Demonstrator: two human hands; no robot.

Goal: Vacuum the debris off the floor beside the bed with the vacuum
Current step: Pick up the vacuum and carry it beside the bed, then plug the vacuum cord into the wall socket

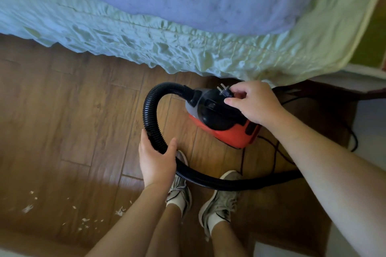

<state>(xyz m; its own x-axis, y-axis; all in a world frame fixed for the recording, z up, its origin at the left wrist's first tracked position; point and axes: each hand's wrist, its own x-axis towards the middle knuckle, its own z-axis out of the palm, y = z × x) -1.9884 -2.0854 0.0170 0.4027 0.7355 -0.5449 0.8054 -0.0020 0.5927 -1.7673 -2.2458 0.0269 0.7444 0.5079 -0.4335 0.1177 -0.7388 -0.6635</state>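
A small red and black vacuum (221,123) sits on the wooden floor (62,115) close to the bed (188,16). Its black ribbed hose (150,110) curves out of the front, loops left and runs back past my shoes. My left hand (156,158) wraps around the hose at the bottom of the loop. Over the vacuum's top, my right hand (252,102) pinches the black power plug (224,91), whose metal prongs point up and left. White bits of debris (83,215) lie scattered on the floor at the lower left.
A pale green bedskirt (167,52) hangs down to the floor along the bed's side. A thin black cord (275,152) trails on the floor to the right of the vacuum. My two feet in grey shoes (219,200) stand just behind the hose. White furniture (371,110) stands at the right.
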